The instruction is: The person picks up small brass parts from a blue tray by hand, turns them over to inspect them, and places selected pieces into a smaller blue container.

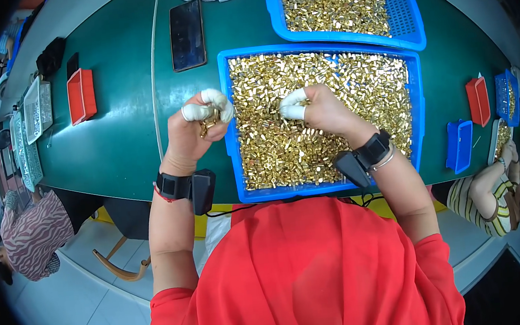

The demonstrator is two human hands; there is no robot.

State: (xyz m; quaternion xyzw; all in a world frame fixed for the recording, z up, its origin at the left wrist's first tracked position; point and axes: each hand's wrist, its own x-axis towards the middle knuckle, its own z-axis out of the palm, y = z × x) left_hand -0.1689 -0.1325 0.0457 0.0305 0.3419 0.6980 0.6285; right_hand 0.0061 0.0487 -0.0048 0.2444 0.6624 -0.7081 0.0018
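A blue tray [419, 111] lies in front of me, filled with small gold-coloured metal pieces [290, 153]. My left hand [188, 131] is closed beside the tray's left edge, its white-covered fingertips curled over several small gold-coloured metal pieces [207, 127] in the palm. Over the middle of the pile, my right hand [326, 110] points leftward. White covers are on its thumb and finger, which are drawn together close to the pieces; whatever sits between them is too small to make out. Each wrist wears a black strap with a dark block.
Beyond the tray stands a blue basket [406, 35] of similar pieces. A dark phone [187, 36] and a red bin [82, 96] lie leftward on the green table [125, 143]. A red bin [478, 101] and blue bin [459, 146] stand at right. People sit at both sides.
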